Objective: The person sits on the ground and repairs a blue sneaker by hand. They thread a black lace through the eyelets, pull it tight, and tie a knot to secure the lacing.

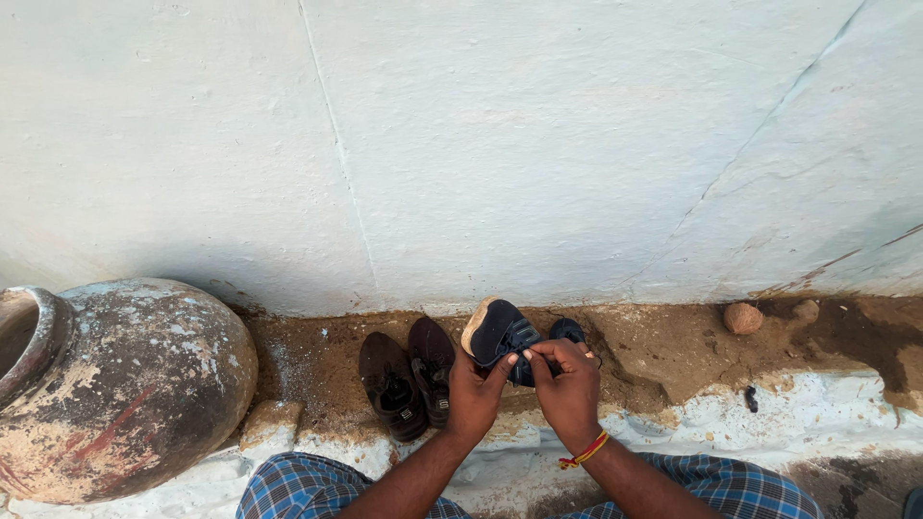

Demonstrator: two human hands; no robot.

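My left hand [475, 392] and my right hand [567, 388] both hold a dark blue shoe [504, 333] with a tan sole, lifted a little off the ground in front of the white wall. The fingertips of both hands meet at the shoe's upper, near its laces. A red and yellow thread is tied around my right wrist. Behind my right hand part of a second dark blue shoe [568, 331] shows. Just left of my left hand a pair of dark brown shoes [407, 377] lies side by side on the brown earth.
A large round weathered clay pot [125, 384] lies on its side at the left. A small brown round lump [742, 318] rests at the wall's foot on the right. A whitewashed stone edge [769, 413] runs in front of my checked blue knees.
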